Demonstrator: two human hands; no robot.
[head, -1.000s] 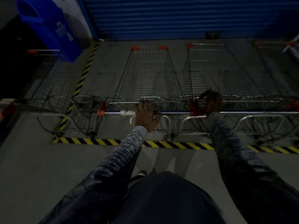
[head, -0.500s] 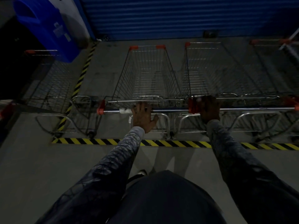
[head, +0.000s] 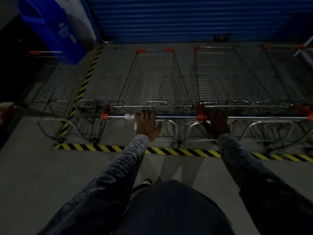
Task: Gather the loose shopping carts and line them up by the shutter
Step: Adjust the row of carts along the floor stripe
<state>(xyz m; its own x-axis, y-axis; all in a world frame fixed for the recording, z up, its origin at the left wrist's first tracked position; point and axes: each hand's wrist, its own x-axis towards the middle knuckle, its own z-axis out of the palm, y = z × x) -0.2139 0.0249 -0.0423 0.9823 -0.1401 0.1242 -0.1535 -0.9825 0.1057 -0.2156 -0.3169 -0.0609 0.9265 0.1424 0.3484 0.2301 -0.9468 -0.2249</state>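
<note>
Left hand (head: 147, 127): fingers curled over handle (head: 176, 117) of middle cart (head: 155, 78).
Right hand (head: 218, 123): gripping next cart (head: 220, 77) handle, beside red cap (head: 200, 114).
Carts: side by side, fronts near shutter (head: 186, 17), behind floor stripe (head: 177, 151).

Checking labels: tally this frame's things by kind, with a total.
Silver wire shopping carts: 4
Blue plastic bin: 1
Blue roller shutter: 1
Yellow-black hazard floor stripes: 2
Bare hands, left and right: 2
Total: 10
</note>
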